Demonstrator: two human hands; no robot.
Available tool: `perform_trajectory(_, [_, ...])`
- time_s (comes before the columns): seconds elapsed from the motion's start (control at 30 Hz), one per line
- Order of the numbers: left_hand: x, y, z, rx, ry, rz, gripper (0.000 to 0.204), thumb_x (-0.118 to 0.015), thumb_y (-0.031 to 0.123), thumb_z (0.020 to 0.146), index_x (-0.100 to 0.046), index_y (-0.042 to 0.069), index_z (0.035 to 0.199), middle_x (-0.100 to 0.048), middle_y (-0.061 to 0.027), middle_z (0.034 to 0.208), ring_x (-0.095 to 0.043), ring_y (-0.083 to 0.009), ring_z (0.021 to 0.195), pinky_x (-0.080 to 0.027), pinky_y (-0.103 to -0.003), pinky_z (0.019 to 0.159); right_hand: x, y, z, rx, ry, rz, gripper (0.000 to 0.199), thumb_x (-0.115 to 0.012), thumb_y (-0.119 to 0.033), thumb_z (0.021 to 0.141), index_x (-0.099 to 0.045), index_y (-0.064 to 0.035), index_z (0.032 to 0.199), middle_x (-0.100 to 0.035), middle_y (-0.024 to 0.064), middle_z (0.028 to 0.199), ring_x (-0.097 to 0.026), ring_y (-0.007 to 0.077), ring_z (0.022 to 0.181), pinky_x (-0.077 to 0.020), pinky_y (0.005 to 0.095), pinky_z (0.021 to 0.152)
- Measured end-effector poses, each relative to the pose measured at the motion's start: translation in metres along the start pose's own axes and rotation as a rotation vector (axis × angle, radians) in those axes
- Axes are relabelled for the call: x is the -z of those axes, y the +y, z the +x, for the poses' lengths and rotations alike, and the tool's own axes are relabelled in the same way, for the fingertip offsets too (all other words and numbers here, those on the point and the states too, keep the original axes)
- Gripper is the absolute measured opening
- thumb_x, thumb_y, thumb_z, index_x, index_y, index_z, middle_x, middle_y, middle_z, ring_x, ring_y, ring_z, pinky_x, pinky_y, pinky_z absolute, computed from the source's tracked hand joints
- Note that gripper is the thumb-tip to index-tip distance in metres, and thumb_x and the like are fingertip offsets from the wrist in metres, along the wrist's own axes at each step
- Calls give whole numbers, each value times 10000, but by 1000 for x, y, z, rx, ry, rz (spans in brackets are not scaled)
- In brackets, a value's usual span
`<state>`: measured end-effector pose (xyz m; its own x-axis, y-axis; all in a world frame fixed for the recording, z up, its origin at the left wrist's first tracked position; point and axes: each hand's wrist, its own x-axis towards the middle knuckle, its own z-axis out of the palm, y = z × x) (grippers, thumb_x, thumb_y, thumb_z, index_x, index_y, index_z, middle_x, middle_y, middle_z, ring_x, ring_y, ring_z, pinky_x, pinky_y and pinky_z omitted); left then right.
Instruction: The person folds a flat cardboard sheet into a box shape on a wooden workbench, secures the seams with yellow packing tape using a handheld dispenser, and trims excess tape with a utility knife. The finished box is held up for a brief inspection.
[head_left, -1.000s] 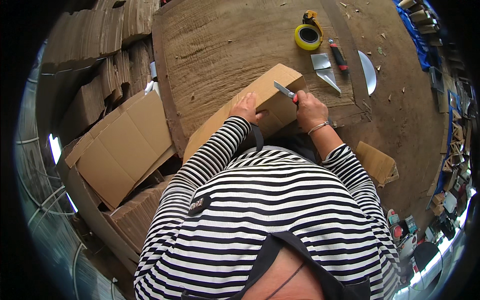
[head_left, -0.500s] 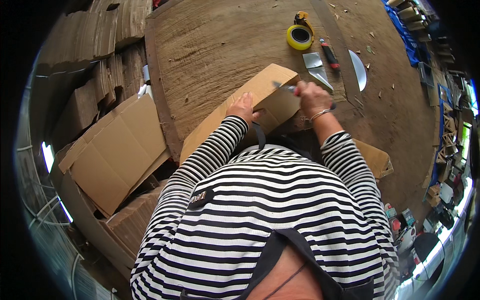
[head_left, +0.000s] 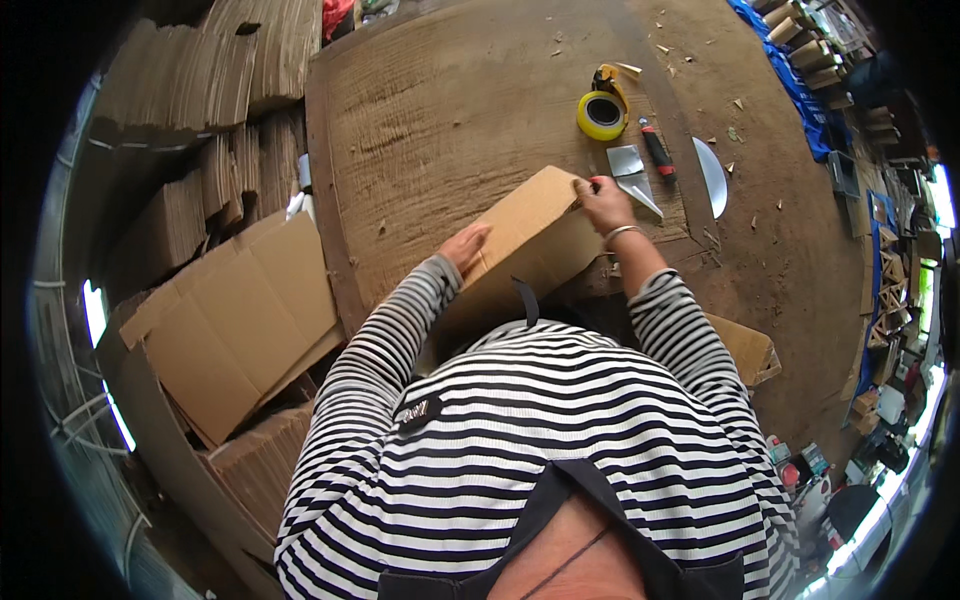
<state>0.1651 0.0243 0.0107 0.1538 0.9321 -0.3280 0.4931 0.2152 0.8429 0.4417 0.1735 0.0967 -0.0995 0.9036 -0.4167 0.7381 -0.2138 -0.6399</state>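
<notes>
A long brown cardboard box (head_left: pixel 530 228) stands tilted in front of me at the near edge of the wooden table. My left hand (head_left: pixel 467 248) holds the box at its left side, fingers along the upper edge. At the box's far right corner, my right hand (head_left: pixel 606 207) is closed around a knife with a red and dark handle (head_left: pixel 595 187); its blade is hidden here. Just beyond that hand lie a silvery flat piece (head_left: pixel 627 162), a red-and-black handled cutter (head_left: pixel 658 152) and a yellow tape roll in a dispenser (head_left: pixel 601 115).
Flattened cardboard sheets (head_left: pixel 245 320) and tall cardboard stacks (head_left: pixel 185 75) crowd the left. A curved shiny blade-like piece (head_left: pixel 709 178) lies at the table's right, among small scraps. Another cardboard box (head_left: pixel 742 348) sits by my right elbow. Assorted goods (head_left: pixel 815 480) pile up at lower right.
My left hand has slid left and down to the box's side. The right hand has moved up and left onto the box's corner, and the knife blade no longer shows. The box has tilted.
</notes>
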Motion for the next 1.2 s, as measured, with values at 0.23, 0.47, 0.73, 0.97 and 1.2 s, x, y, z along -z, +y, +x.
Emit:
perform_trajectory(0.23, [35, -177, -115, 761, 170, 239, 453, -473, 505, 895, -637, 98, 1007, -588, -183, 1154, -536, -374, 1083, -416, -440, 960, -17, -17, 13, -136, 24, -241, 458, -540, -453, 852, -578, -75, 1107, -626, 218, 1111, -586, 375, 1067, -459, 428, 909])
perform_trajectory(0.47, [66, -102, -108, 847, -102, 258, 743, -313, 722, 856, -608, 155, 1235, -561, -235, 1189, -512, -368, 1134, -377, -448, 1001, 4, 27, -10, -52, 136, 53, 351, -697, -367, 747, -636, -27, 813, -625, 80, 654, -579, 165, 527, -473, 306, 504])
perform_trajectory(0.73, [156, 25, -157, 444, 524, 552, 585, -645, 637, 743, -554, 64, 665, -514, -146, 813, -512, -334, 810, -428, -452, 754, 21, 10, -36, 91, 174, 536, 177, -685, -207, 849, -601, -51, 849, -551, -28, 666, -493, 66, 572, -419, 237, 518])
perform_trajectory(0.97, [79, 43, -131, 319, 410, 635, 443, -792, 404, 684, -515, 79, 803, -478, -121, 866, -521, -315, 783, -445, -411, 709, -32, 109, 11, -173, 132, 867, 100, -647, -141, 875, -610, -62, 924, -574, 0, 701, -542, 101, 522, -462, 257, 472])
perform_trajectory(1.2, [37, 69, -78, 163, 234, 833, 600, -788, 332, 658, -518, 68, 1125, -526, -147, 1150, -476, -347, 1098, -372, -429, 991, 2, 71, -66, 6, 324, -57, 222, -599, -283, 845, -555, -117, 986, -654, 128, 934, -625, 351, 853, -496, 462, 711])
